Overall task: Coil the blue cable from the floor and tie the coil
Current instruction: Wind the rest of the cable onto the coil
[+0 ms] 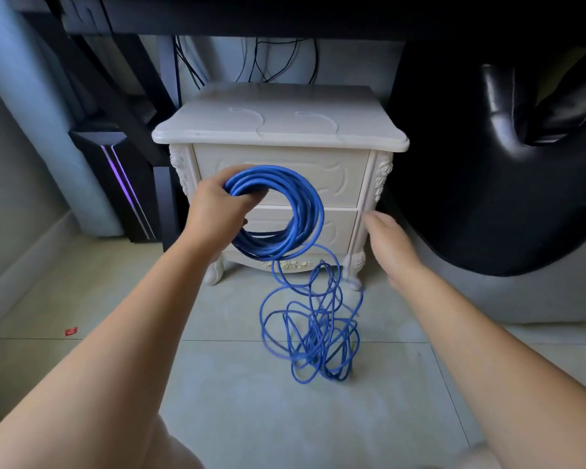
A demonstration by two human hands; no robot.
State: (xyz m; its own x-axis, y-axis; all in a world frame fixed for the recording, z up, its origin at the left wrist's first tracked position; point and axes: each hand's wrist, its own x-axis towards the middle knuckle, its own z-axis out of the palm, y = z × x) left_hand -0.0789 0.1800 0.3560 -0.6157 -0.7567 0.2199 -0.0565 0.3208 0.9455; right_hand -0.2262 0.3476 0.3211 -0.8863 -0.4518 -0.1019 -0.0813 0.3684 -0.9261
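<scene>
My left hand [217,208] grips a round coil of blue cable [305,211] at its upper left, held upright in front of the nightstand. From the coil's bottom a strand runs down to a loose blue tangle [313,336] on the tiled floor. My right hand [391,247] hovers to the right of the coil with fingers stretched out and blurred, holding nothing. Two pale strips [251,118] lie on the nightstand top; what they are is unclear.
A white carved nightstand [352,130] with two drawers stands straight ahead under a dark desk [285,15]. A black padded chair [508,164] fills the right side. A dark PC tower [122,184] with a purple light stands left. Black wires hang behind.
</scene>
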